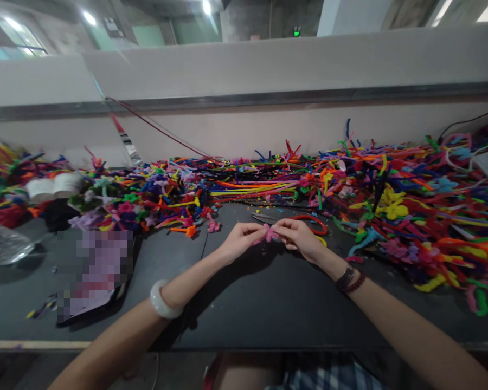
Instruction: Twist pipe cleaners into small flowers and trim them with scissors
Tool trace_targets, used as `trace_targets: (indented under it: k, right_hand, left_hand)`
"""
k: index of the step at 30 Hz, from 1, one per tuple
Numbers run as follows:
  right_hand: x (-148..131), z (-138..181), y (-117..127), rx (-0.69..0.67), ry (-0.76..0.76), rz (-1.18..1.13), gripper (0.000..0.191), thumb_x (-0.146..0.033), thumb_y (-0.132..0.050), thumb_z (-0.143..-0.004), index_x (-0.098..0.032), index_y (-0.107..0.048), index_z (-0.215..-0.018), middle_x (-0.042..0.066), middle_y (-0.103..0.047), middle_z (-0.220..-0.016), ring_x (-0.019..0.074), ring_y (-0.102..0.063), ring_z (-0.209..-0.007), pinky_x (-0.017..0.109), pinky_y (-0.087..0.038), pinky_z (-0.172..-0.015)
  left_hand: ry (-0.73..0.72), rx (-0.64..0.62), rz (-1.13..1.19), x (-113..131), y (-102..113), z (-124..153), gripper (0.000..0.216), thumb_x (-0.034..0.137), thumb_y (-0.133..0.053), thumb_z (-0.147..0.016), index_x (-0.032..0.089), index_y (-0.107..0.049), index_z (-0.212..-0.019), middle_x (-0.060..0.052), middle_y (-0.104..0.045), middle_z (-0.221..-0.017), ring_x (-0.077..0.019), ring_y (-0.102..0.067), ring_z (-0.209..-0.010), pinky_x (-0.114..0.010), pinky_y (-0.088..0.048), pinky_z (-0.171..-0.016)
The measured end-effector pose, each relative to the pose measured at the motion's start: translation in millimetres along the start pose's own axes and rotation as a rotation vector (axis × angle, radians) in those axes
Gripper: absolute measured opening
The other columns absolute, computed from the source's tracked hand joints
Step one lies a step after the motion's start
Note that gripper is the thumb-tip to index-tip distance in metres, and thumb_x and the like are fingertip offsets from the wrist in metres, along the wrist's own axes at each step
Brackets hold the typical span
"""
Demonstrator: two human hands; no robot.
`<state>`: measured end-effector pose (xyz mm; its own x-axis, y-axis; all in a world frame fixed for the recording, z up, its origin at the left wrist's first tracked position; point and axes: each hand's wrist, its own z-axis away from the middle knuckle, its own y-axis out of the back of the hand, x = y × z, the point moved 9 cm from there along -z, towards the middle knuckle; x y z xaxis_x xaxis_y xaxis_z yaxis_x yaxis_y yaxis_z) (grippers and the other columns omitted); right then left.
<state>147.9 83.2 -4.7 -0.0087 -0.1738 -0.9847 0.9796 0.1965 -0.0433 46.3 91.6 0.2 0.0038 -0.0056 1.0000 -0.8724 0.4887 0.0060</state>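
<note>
A small pink pipe-cleaner flower (270, 234) is pinched between my left hand (241, 241) and my right hand (297, 238), just above the dark tabletop (228, 309). Its middle is partly hidden by my fingers. A red pipe-cleaner loop (314, 225) lies just beyond my right hand, and a pair of metal scissors (264, 218) rests beyond my fingertips. A white bangle (165, 300) circles my left wrist, and dark beaded bracelets (350, 280) circle my right.
Heaps of multicoloured pipe cleaners and finished shapes (406, 216) stretch along the table's back. Beyond them stands a pale wall (244, 130). At left lie white rolls (52, 187), a clear plastic bag (4, 244) and a pixelated, unreadable flat item (95, 273).
</note>
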Motion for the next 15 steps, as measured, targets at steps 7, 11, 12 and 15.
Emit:
trace_targets:
  k: [7, 11, 12, 15]
  right_hand:
    - [0.1, -1.4, 6.1, 0.041, 0.012, 0.002, 0.024, -0.034, -0.062, -0.060, -0.015, -0.050, -0.065, -0.008, -0.037, -0.046, 0.0019, -0.027, -0.038, 0.016, -0.014, -0.033]
    - [0.1, -1.8, 5.7, 0.029, 0.022, -0.029, 0.023, -0.035, -0.060, -0.064, -0.015, -0.048, -0.063, -0.008, -0.038, -0.047, 0.0020, -0.028, -0.038, 0.015, -0.014, -0.033]
    - [-0.1, -1.7, 5.3, 0.024, 0.026, -0.036, 0.024, -0.036, -0.058, -0.065, -0.015, -0.048, -0.063, -0.007, -0.038, -0.047, 0.0022, -0.028, -0.039, 0.015, -0.014, -0.033]
    - [-1.0, -1.5, 2.4, -0.005, 0.039, -0.043, 0.026, -0.040, -0.054, -0.069, -0.015, -0.049, -0.064, -0.006, -0.040, -0.049, 0.0024, -0.030, -0.039, 0.015, -0.015, -0.033]
  left_hand:
    - [0.036, 0.012, 0.117, -6.4, 4.5, -2.0, 0.023, 0.027, -0.061, -0.063, 0.013, -0.063, -0.082, -0.002, -0.061, -0.072, -0.0078, -0.049, -0.059, -0.019, -0.035, -0.059]
    - [-0.034, -0.002, 0.161, 1.0, 5.4, -3.1, 0.026, 0.027, -0.062, -0.063, 0.014, -0.062, -0.086, -0.003, -0.062, -0.079, -0.0103, -0.053, -0.069, -0.021, -0.038, -0.067]
    - [-0.048, 0.004, 0.169, 2.5, 5.9, -3.2, 0.027, 0.027, -0.062, -0.063, 0.014, -0.061, -0.087, -0.003, -0.061, -0.079, -0.0104, -0.053, -0.070, -0.021, -0.039, -0.068]
    - [-0.074, 0.016, 0.195, 5.0, 6.3, -3.2, 0.030, 0.027, -0.063, -0.063, 0.014, -0.060, -0.090, -0.002, -0.061, -0.075, -0.0093, -0.053, -0.068, -0.021, -0.039, -0.068]
